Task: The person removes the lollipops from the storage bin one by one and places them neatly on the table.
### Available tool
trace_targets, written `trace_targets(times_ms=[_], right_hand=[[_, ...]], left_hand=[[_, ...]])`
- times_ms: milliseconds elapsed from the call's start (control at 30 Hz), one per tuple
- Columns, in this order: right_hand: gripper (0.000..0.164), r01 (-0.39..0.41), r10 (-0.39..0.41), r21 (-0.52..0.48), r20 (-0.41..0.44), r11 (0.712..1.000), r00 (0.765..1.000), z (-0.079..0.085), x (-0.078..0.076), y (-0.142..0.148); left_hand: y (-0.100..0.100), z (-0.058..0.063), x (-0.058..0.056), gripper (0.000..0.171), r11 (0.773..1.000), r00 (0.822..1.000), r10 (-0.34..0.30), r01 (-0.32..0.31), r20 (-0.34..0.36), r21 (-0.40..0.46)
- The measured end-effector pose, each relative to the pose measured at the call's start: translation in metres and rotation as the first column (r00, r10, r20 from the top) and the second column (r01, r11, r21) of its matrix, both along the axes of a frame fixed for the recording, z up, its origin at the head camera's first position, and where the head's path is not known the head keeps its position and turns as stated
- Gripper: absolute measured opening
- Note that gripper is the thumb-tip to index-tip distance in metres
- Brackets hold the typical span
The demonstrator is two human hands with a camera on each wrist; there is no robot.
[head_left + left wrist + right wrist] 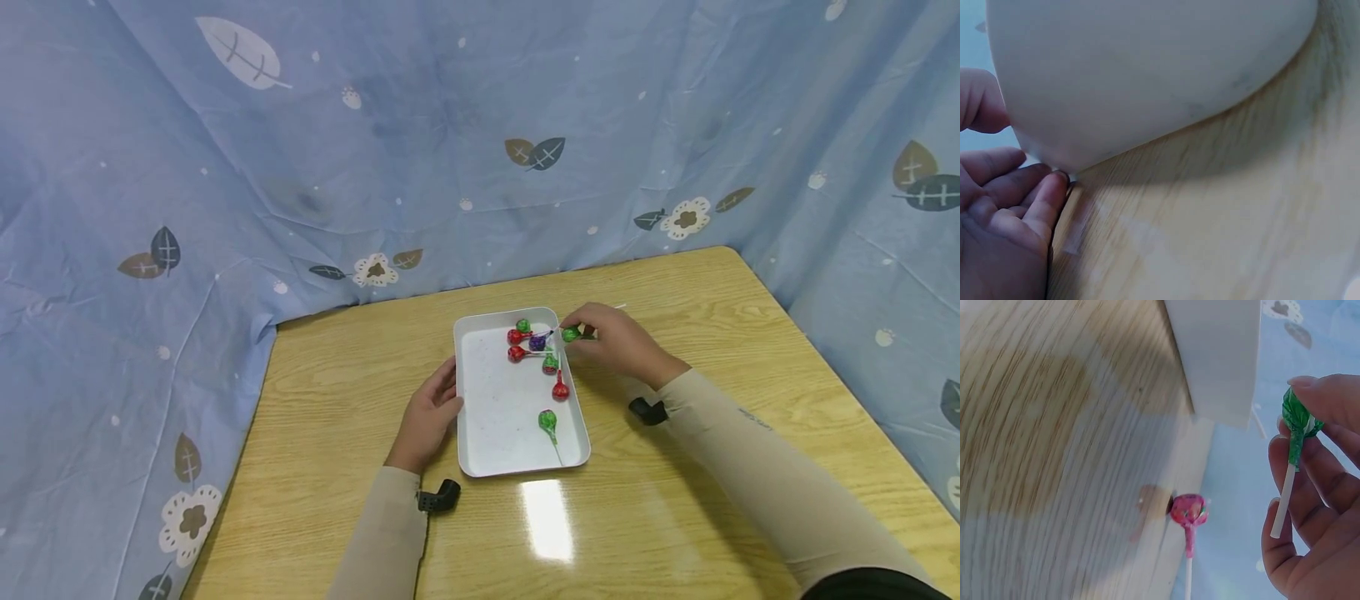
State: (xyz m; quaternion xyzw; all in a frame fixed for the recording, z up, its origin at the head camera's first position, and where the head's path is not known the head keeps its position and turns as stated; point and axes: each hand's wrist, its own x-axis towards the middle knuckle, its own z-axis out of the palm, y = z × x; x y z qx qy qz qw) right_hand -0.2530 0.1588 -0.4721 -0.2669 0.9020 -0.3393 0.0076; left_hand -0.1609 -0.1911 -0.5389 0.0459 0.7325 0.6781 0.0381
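Green lollipop sits in the right hand, whose grip is narrow, thumb and fingertips pinching the wrapped head while its white stick slants down in front of the fingers. That hand is at the right rim of a white tray, near the far right corner. Inside, a cluster of red, green and purple lollipops crowds the far right part, a red lollipop lies close to the right wall, and a second green lollipop lies nearer the front edge; open floor spreads along the left side. The left hand has a loose grip, fingers touching the tray's left outer wall, thumb at the rim. Counter shows on both sides and in front, its far edge meeting a blue curtain. A pink-red lollipop lies outside the tray, near the right hand.
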Motion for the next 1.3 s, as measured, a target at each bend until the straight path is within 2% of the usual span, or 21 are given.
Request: trace_targets(times_ms=[233, 467, 833, 1100, 1300], right_hand=[[0.026, 0.014, -0.013, 0.017, -0.026, 1.000, 1.000, -0.004, -0.007, 0.009], [0.026, 0.051, -0.051, 0.066, 0.007, 0.997, 0.999, -0.012, -0.014, 0.021], [0.026, 0.052, -0.057, 0.091, 0.046, 0.994, 0.997, -0.023, -0.024, 0.030], [0.027, 0.050, -0.059, 0.098, 0.088, 0.994, 0.994, -0.027, -0.026, 0.033], [0.027, 0.047, -0.055, 0.127, 0.063, 0.991, 0.996, -0.029, -0.027, 0.032]], left_hand=[[-0.001, -0.001, -0.001, 0.066, 1.000, 1.000, -0.006, 0.006, -0.009, 0.008], [0.000, -0.002, -0.001, 0.065, 1.000, 1.000, 0.000, 0.000, -0.008, -0.003], [-0.001, -0.002, 0.000, 0.066, 1.000, 1.000, 0.002, -0.002, -0.011, 0.006], [-0.001, -0.003, -0.002, 0.066, 1.000, 1.000, -0.012, 0.012, -0.022, 0.016], [0.000, -0.002, -0.002, 0.066, 1.000, 1.000, -0.012, 0.013, -0.018, 0.010]])
